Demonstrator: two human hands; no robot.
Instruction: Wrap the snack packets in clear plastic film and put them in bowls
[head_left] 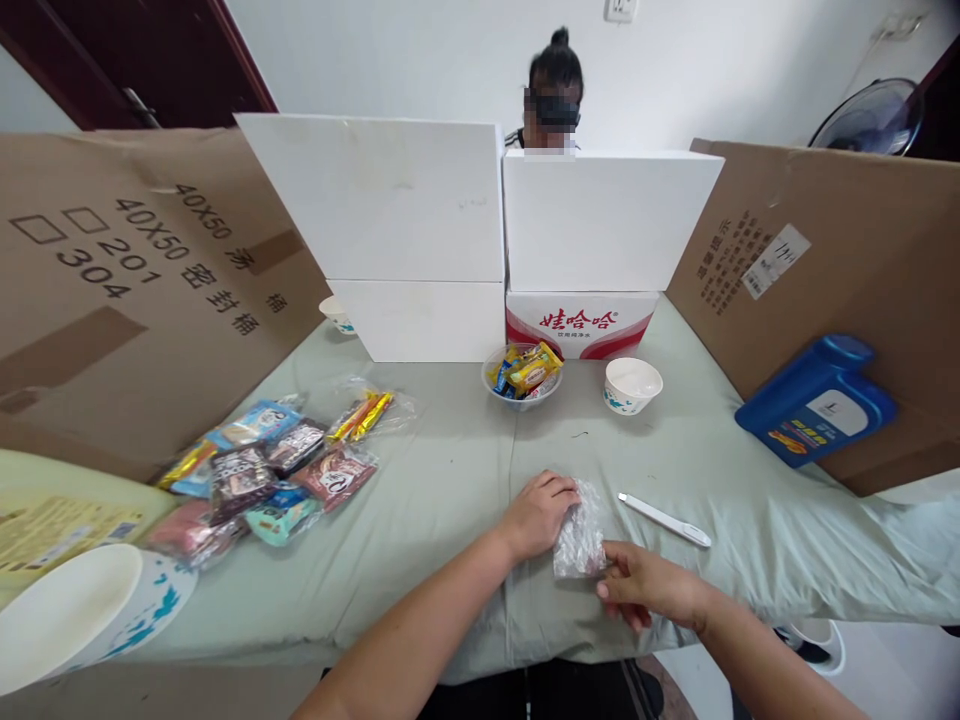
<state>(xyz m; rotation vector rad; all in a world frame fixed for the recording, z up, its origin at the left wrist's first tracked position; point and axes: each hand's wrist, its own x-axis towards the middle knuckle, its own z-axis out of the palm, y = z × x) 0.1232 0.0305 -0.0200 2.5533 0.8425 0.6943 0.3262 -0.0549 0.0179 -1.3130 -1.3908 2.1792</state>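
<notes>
Near the desk's (450,470) front edge, a small crinkled clear plastic packet (578,543) is pinched between both hands, left hand (538,513) gripping its far-left side, right hand (646,585) its near-right corner, long axis running near-to-far.

The clear plastic packet (579,540), held between left hand (538,514) and right hand (651,588), is transparent with a silvery sheen. It lies on a pale grey-green cloth (450,480). Just right of the grip: a white tool (664,519). Beyond the grip: a clear bowl (523,378) holding yellow and blue wrappers, and a white cup (632,385) with teal print. Far left of the grip: snack packets (262,475) in blue, brown, pink and gold. Far right: a blue container (817,400) with a white label. Behind: white boxes (390,200), one box (579,322) carrying red lettering; brown cardboard (135,290) with black print.
</notes>
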